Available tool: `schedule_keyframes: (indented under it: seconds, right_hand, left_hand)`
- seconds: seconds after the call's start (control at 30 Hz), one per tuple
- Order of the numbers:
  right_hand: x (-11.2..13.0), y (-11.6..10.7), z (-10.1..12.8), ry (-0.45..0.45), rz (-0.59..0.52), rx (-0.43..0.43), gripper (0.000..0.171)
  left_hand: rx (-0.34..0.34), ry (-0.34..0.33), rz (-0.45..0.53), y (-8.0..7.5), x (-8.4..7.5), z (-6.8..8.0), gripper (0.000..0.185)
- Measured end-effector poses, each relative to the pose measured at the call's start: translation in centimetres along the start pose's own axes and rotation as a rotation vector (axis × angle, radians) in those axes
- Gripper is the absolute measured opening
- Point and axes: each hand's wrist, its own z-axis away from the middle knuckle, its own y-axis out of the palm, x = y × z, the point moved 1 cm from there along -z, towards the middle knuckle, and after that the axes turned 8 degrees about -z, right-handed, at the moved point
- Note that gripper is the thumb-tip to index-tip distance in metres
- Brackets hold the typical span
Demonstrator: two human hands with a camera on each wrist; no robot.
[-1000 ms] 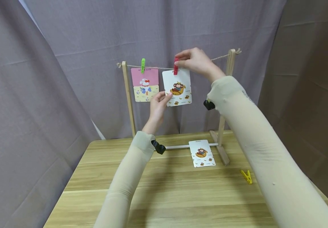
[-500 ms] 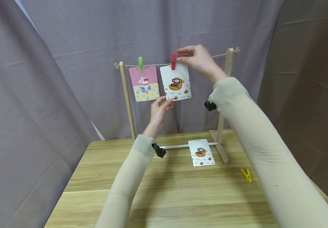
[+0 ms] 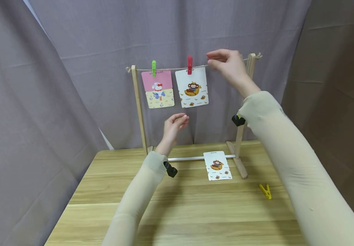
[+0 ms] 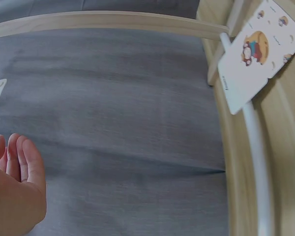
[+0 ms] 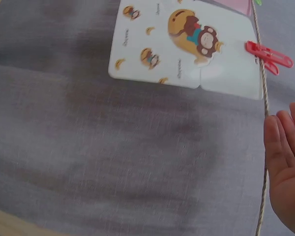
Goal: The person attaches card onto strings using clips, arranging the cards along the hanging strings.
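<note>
**Monkey card hangs pegged on the string, both hands clear of it**

A white monkey card [image 3: 192, 87] hangs from a string [image 3: 171, 69] stretched between the two wooden posts of a small rack [image 3: 139, 106], held at its top edge by a red clothespin [image 3: 190, 64]. The right hand [image 3: 227, 66] is raised at string height, just to the right of the red peg and near the right post; its fingers are loosely bent and grasp nothing, with the thumb and forefinger close together. The right wrist view shows its fingertips [image 5: 280, 142] beside the string, apart from the card. The left hand [image 3: 174, 124] hovers below the card's lower edge, touching nothing, its fingers relaxed and slightly curled.

To the left of the monkey card hangs a pink and yellow rabbit card [image 3: 159, 89], fastened by a green clothespin [image 3: 153, 67]. A second monkey card [image 3: 217, 165] lies flat on the wooden table [image 3: 177, 212], resting across the rack's white bottom rail [image 3: 189, 158]. A yellow clothespin [image 3: 266, 191] lies on the table to the right of the rack's foot. A grey curtain [image 3: 72, 51] hangs behind the scene.
</note>
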Motion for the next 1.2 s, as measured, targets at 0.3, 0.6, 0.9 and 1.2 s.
schedule_keyframes:
  seconds: [0.3,0.6,0.9,1.2]
  right_hand:
    - [-1.1,-2.8,0.7,-0.071,-0.094,-0.139,0.026]
    - [-2.4,-4.8,1.9,-0.114,-0.116,-0.200,0.024]
    - [-3.5,-6.4,3.4,-0.094,-0.109,-0.233,0.024]
    - [-5.2,-7.3,4.7,-0.157,-0.099,-0.330,0.024]
  left_hand:
    - [0.016,-0.008,0.006,0.0,1.1,0.4,0.029]
    - [0.029,-0.036,0.003,0.3,1.9,0.9,0.023]
    - [0.049,-0.072,-0.047,0.4,2.6,1.2,0.026]
    - [0.094,-0.077,-0.121,0.6,3.7,1.6,0.027]
